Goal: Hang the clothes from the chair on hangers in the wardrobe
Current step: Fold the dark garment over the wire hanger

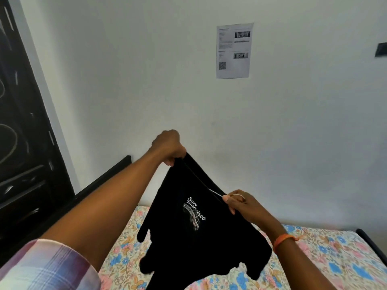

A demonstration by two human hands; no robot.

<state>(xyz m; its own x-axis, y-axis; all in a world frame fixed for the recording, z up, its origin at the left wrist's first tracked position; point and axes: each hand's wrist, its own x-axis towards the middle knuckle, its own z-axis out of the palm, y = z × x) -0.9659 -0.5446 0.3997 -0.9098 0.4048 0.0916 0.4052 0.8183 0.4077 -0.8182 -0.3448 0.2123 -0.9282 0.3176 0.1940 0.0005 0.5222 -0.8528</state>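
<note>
Above the flowery bed (326, 248), a black shirt (188, 233) hangs between two hands. The left hand (167, 146) has its fingers (170, 162) curled tight round one top corner of the shirt. The right hand (240, 204) pinches the other side of the shirt together with a thin metal hanger (215, 192), whose wire pokes out just past those fingers. The hanger looks to be partly inside the shirt. To do this well, she should keep the shirt off the bed and slide each shoulder over a hanger end.
</note>
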